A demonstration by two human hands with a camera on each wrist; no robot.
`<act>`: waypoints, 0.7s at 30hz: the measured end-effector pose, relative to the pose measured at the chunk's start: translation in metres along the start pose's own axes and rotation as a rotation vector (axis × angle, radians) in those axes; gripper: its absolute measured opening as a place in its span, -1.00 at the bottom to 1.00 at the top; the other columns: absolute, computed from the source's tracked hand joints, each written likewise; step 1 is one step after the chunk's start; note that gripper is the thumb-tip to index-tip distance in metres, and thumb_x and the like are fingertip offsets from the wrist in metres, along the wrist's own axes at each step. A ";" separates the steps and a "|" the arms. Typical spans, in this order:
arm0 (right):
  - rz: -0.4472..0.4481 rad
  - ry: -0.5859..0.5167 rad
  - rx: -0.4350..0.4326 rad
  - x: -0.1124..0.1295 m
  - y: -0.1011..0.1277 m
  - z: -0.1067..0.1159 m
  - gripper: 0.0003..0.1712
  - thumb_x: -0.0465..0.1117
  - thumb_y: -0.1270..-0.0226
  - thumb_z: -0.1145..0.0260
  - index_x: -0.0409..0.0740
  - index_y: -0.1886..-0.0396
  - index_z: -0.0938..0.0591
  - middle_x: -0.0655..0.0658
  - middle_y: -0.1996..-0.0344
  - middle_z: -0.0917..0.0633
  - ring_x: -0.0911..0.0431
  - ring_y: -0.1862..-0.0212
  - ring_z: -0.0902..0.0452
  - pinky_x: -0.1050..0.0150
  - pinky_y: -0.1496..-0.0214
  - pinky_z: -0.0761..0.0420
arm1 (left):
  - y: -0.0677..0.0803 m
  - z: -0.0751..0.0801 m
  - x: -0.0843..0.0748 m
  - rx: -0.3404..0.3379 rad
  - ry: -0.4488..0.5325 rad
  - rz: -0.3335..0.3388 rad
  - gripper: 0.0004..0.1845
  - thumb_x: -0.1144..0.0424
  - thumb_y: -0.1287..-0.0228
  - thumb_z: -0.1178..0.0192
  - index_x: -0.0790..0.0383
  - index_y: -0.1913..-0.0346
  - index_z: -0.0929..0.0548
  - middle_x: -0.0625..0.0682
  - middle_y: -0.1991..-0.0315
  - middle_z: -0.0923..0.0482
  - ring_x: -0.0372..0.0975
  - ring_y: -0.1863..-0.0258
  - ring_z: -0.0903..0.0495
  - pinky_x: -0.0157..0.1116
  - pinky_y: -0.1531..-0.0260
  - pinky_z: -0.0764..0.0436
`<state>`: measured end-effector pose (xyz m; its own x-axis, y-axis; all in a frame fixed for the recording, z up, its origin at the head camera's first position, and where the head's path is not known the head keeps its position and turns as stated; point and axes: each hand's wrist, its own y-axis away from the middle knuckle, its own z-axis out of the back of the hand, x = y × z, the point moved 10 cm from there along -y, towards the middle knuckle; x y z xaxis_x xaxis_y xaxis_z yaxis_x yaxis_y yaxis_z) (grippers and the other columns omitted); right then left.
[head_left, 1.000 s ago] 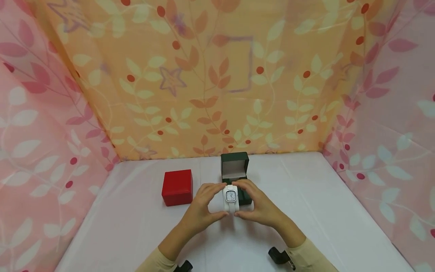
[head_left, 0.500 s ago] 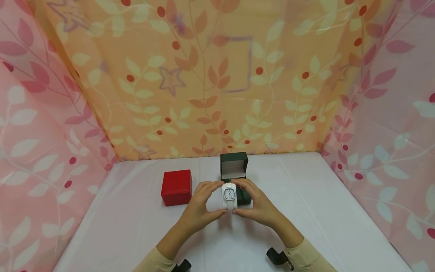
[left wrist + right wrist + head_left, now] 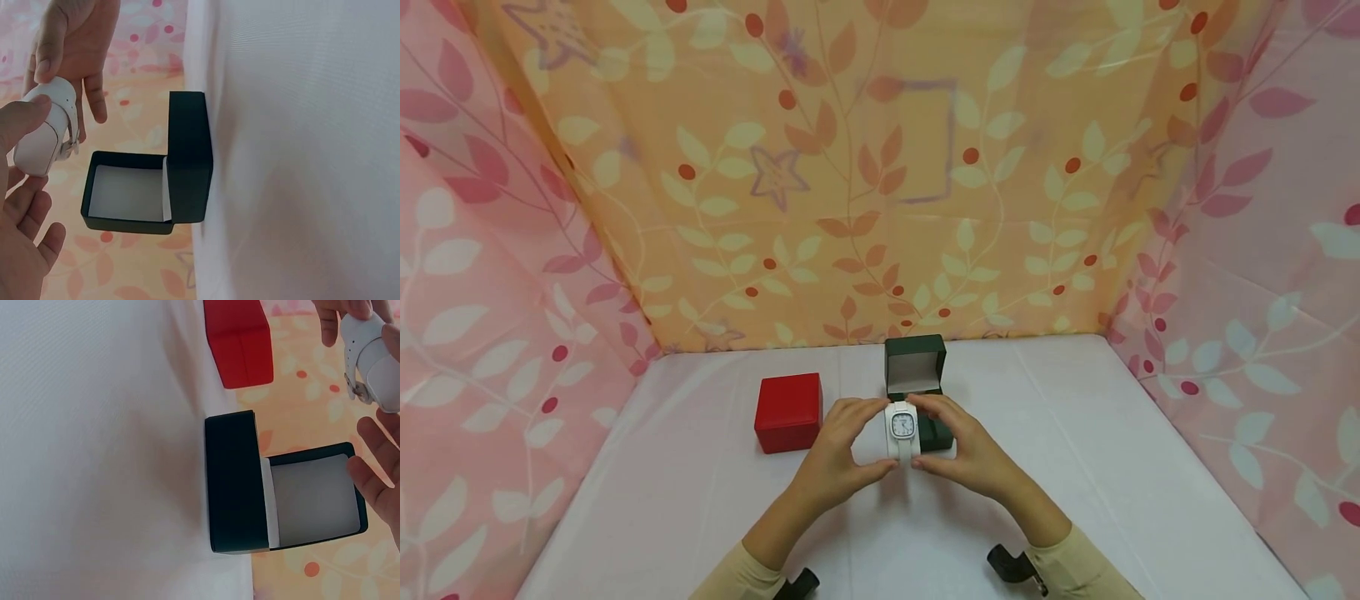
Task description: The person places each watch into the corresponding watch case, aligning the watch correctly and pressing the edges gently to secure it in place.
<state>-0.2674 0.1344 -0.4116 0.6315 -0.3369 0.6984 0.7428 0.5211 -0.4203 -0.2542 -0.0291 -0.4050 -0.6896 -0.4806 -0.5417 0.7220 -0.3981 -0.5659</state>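
A white wristwatch (image 3: 903, 425) with a squarish face is strapped round a white cushion (image 3: 32, 147), held up in front of the open green watch box (image 3: 915, 362). My left hand (image 3: 837, 454) pinches its left side between thumb and fingers. From the other side, my right hand (image 3: 972, 450) pinches the right side the same way. In the right wrist view, the strap's buckle (image 3: 361, 392) shows at the cushion's underside. The raised lid of the box has a pale lining (image 3: 312, 500); the hands and watch partly cover its base in the head view.
A red box (image 3: 787, 412) with its lid down stands left of the green one. Both rest on a table with a white cloth (image 3: 685, 500). Patterned fabric walls (image 3: 865, 167) enclose the back and both sides.
Both hands, with the watch between them, have drifted slightly up and left in the head view. The grip looks the same, and the boxes stay in place.
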 end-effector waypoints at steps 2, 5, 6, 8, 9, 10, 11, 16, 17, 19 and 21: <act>-0.011 0.002 -0.005 0.000 0.000 0.000 -0.07 -0.03 -0.20 -0.59 0.08 -0.52 -0.37 0.09 -0.37 -0.49 0.08 -0.35 -0.46 0.01 -0.39 -0.49 | 0.000 0.000 0.001 0.005 -0.011 0.003 -0.07 0.13 0.02 -0.65 -0.07 -0.46 -0.43 -0.11 -0.30 -0.51 -0.22 -0.28 -0.39 -0.16 -0.12 -0.65; -0.024 0.001 -0.016 0.000 0.000 0.000 -0.11 -0.04 -0.23 -0.57 0.08 -0.51 -0.38 0.10 -0.36 -0.51 0.00 -0.33 -0.49 -0.10 -0.35 -0.51 | 0.001 -0.001 0.002 0.012 -0.021 0.012 -0.07 0.12 0.02 -0.65 -0.08 -0.47 -0.43 -0.12 -0.31 -0.50 -0.23 -0.29 -0.38 -0.17 -0.13 -0.65; -0.031 -0.006 -0.020 0.000 0.001 0.000 -0.13 -0.04 -0.24 -0.56 0.08 -0.51 -0.39 0.10 -0.36 -0.51 -0.03 -0.32 -0.49 -0.14 -0.34 -0.50 | 0.001 -0.001 0.002 0.014 -0.025 0.013 -0.07 0.12 0.02 -0.65 -0.08 -0.47 -0.43 -0.13 -0.31 -0.50 -0.23 -0.30 -0.38 -0.17 -0.14 -0.64; -0.047 -0.017 -0.027 0.000 0.001 -0.001 -0.17 -0.04 -0.27 -0.54 0.12 -0.49 -0.40 0.10 -0.36 -0.52 -0.08 -0.30 -0.50 -0.18 -0.32 -0.50 | 0.001 -0.001 0.003 0.018 -0.029 0.019 -0.07 0.11 0.02 -0.65 -0.08 -0.47 -0.43 -0.14 -0.32 -0.50 -0.24 -0.30 -0.37 -0.17 -0.14 -0.65; -0.054 -0.023 -0.029 0.001 0.001 -0.001 -0.19 -0.03 -0.28 -0.53 0.13 -0.48 -0.41 0.11 -0.36 -0.52 -0.08 -0.29 -0.50 -0.20 -0.31 -0.50 | 0.001 -0.002 0.004 0.021 -0.030 0.023 -0.07 0.11 0.02 -0.65 -0.09 -0.47 -0.43 -0.14 -0.32 -0.49 -0.25 -0.30 -0.37 -0.17 -0.14 -0.64; -0.062 -0.030 -0.031 0.001 0.001 -0.001 -0.21 -0.03 -0.29 -0.52 0.15 -0.47 -0.42 0.12 -0.36 -0.52 -0.08 -0.29 -0.50 -0.20 -0.32 -0.50 | 0.001 -0.002 0.004 0.024 -0.029 0.030 -0.07 0.12 0.01 -0.65 -0.09 -0.47 -0.43 -0.15 -0.32 -0.49 -0.26 -0.31 -0.36 -0.18 -0.14 -0.64; -0.068 -0.037 -0.034 0.001 0.001 -0.001 -0.24 -0.03 -0.30 -0.51 0.18 -0.46 -0.43 0.13 -0.36 -0.52 -0.05 -0.29 -0.50 -0.19 -0.32 -0.49 | 0.001 -0.002 0.005 0.028 -0.030 0.037 -0.07 0.11 0.01 -0.64 -0.11 -0.47 -0.43 -0.17 -0.33 -0.48 -0.27 -0.31 -0.35 -0.19 -0.15 -0.64; -0.059 -0.062 -0.048 0.006 0.000 -0.002 -0.35 -0.07 -0.31 -0.50 0.21 -0.37 -0.51 0.10 -0.36 -0.54 0.05 -0.34 -0.48 -0.04 -0.34 -0.52 | 0.001 -0.004 0.007 0.035 -0.042 0.044 -0.07 0.10 0.01 -0.64 -0.14 -0.47 -0.42 -0.19 -0.34 -0.46 -0.31 -0.32 -0.32 -0.22 -0.15 -0.64; -0.057 -0.065 -0.052 0.006 0.000 -0.002 -0.37 -0.07 -0.31 -0.50 0.21 -0.35 -0.52 0.09 -0.37 -0.54 0.07 -0.36 -0.47 -0.02 -0.35 -0.52 | 0.001 -0.004 0.007 0.035 -0.050 0.038 -0.07 0.09 0.01 -0.64 -0.14 -0.47 -0.42 -0.18 -0.34 -0.46 -0.31 -0.32 -0.32 -0.21 -0.15 -0.64; -0.059 -0.070 -0.059 0.006 0.000 -0.003 -0.41 -0.08 -0.31 -0.50 0.22 -0.31 -0.55 0.09 -0.37 -0.54 0.08 -0.38 -0.46 -0.03 -0.36 -0.51 | 0.001 -0.003 0.004 0.030 -0.071 0.018 -0.07 0.09 0.01 -0.64 -0.11 -0.47 -0.42 -0.16 -0.33 -0.47 -0.29 -0.32 -0.33 -0.20 -0.15 -0.64; -0.063 -0.079 -0.066 0.006 0.000 -0.003 -0.45 -0.08 -0.32 -0.49 0.22 -0.28 -0.56 0.09 -0.36 -0.54 0.09 -0.38 -0.46 -0.09 -0.36 -0.50 | 0.001 -0.003 0.002 0.022 -0.088 -0.007 -0.07 0.09 0.02 -0.65 -0.07 -0.46 -0.43 -0.14 -0.33 -0.48 -0.26 -0.32 -0.34 -0.19 -0.15 -0.63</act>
<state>-0.2633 0.1299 -0.4093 0.5653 -0.3036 0.7670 0.7954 0.4471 -0.4093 -0.2549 -0.0278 -0.4084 -0.6876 -0.5446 -0.4803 0.7190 -0.4184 -0.5549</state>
